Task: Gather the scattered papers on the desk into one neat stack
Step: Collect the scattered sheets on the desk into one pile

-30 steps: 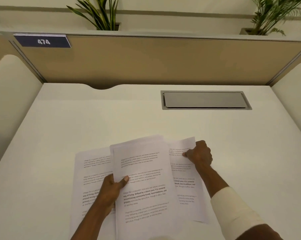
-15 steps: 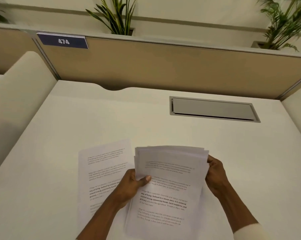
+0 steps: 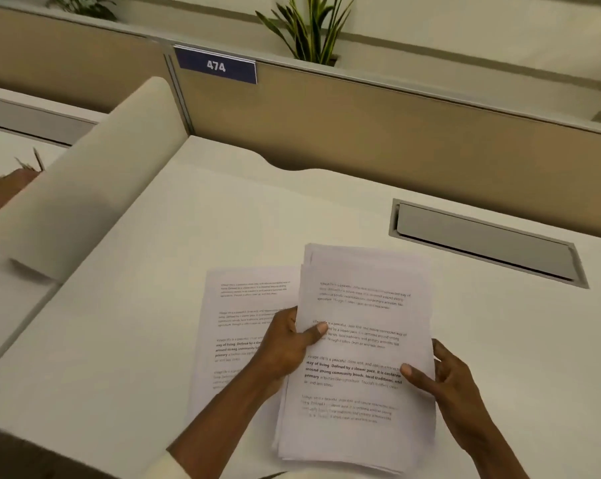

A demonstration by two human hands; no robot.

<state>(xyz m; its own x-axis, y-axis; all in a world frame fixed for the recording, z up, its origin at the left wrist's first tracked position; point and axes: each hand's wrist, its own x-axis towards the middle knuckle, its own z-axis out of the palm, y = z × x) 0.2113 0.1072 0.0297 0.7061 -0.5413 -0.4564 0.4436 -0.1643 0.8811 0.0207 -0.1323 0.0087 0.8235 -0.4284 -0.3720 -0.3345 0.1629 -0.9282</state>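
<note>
Meanwhile, stack (image 3: 361,344) edges uneven, one sheet (image 3: 243,305) apart.

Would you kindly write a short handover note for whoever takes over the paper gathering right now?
Left hand: grip shut on the bundle of papers, thumb on top at its left edge.
Right hand: grip shut on the bundle's right edge.
Bundle sits raised over the desk; its sheet edges are not yet flush.
Done: most sheets collected.
Left: one loose sheet lies flat to the left, partly under the left hand; add it, then square the stack.
</note>
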